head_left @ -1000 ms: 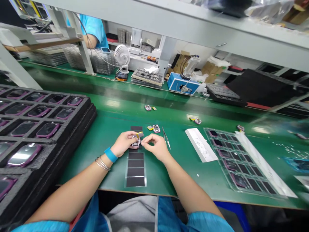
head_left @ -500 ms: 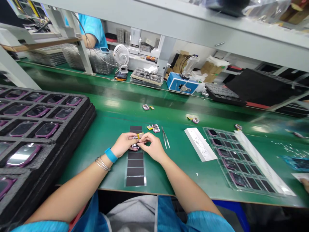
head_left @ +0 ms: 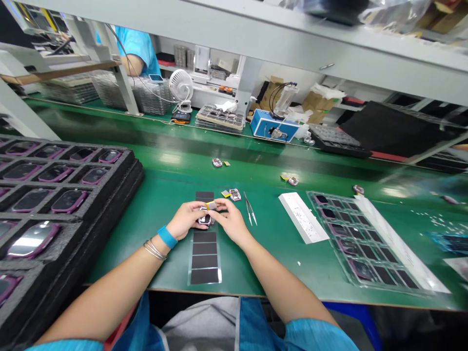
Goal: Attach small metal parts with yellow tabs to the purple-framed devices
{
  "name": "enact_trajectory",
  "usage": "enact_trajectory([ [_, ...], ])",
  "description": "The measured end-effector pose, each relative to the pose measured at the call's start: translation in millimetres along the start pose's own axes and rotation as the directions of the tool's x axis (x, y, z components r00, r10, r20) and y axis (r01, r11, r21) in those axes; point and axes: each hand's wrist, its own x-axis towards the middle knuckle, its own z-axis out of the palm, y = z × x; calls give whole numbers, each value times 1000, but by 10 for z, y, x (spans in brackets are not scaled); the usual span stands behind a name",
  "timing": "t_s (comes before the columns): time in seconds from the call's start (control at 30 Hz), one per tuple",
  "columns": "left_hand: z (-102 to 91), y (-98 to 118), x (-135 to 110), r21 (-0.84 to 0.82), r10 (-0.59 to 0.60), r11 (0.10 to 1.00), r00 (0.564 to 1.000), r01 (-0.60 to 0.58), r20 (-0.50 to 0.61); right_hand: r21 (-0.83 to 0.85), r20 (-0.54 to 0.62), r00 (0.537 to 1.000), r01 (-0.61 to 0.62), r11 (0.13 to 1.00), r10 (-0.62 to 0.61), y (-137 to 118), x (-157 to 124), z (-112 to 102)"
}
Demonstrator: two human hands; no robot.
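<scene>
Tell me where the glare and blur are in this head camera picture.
In the head view, glare whitens a device screen in the black foam tray and leaves pale patches on the green workbench; the plastic bag along the top edge looks soft, while the left hand and right hand around the small metal-framed part look fairly sharp.

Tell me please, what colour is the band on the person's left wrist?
The wristband is bright blue; it shows best in the head view.
</scene>
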Motion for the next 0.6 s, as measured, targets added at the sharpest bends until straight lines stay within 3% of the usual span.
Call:
enact_trajectory([
  [0.1,7,19,-12,-24,-11,1000,999,12,42,135,-4,1000,-29,990,30,27,37,1],
  [0.23,7,34,-25,-76,-54,995,988,66,146,-5,-138,985,103,995,-103,-23,16,-8],
  [0.37,7,7,-4,-29,-39,999,994,42,103,-170,-127,957,238,956,-260,-77,-26,-22],
  [0.5,11,3,1,-124,-68,989,995,77,72,-436,55,871,461,773,-488,-96,-73,-29],
  [0.6,11,18,-12,-286,-92,951,990,119,103,-596,202,834,521,612,-513,-115,-110,-33],
])
